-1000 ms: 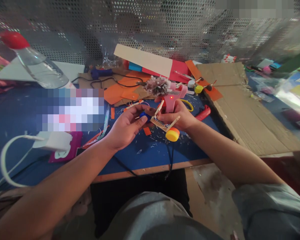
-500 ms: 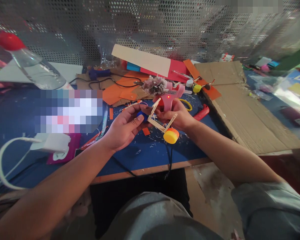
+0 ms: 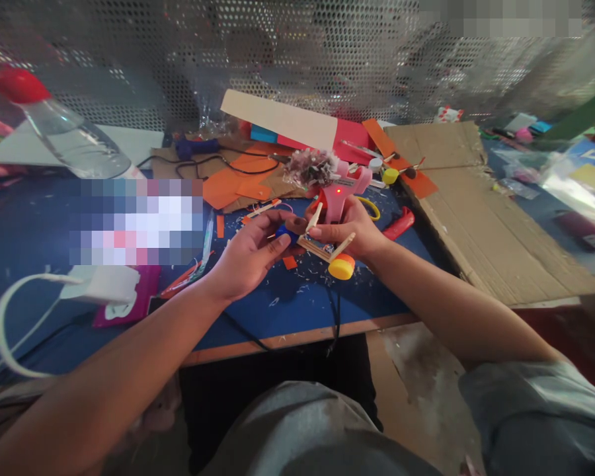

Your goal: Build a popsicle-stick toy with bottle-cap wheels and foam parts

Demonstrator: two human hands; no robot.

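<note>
My left hand (image 3: 248,254) is closed, its thumb and fingers pinching a blue bottle cap (image 3: 286,233) at one end of a small wooden-stick frame (image 3: 316,248). Two short sticks rise from this frame, and a yellow-orange bottle cap (image 3: 342,266) sits at its near right end. Wrapped round the handle of a pink glue gun (image 3: 338,193) with a lit red lamp is my right hand (image 3: 354,231); its thumb lies against one of the upright sticks. The gun's tip is hidden near my left fingertips. Behind them rests a fluffy grey-white bundle (image 3: 311,166).
Orange sheets (image 3: 242,175) and a cardboard piece (image 3: 496,218) lie on the blue table (image 3: 248,324). A red-handled tool (image 3: 399,225) is right of my hands. On the left stand a clear bottle (image 3: 79,135) and a white plug (image 3: 102,284) with cables. White scraps are scattered about.
The stick frame has tilted slightly, its yellow-orange cap end rising and shifting right. My right hand and the glue gun have moved a little to the right; my left hand keeps its pinch.
</note>
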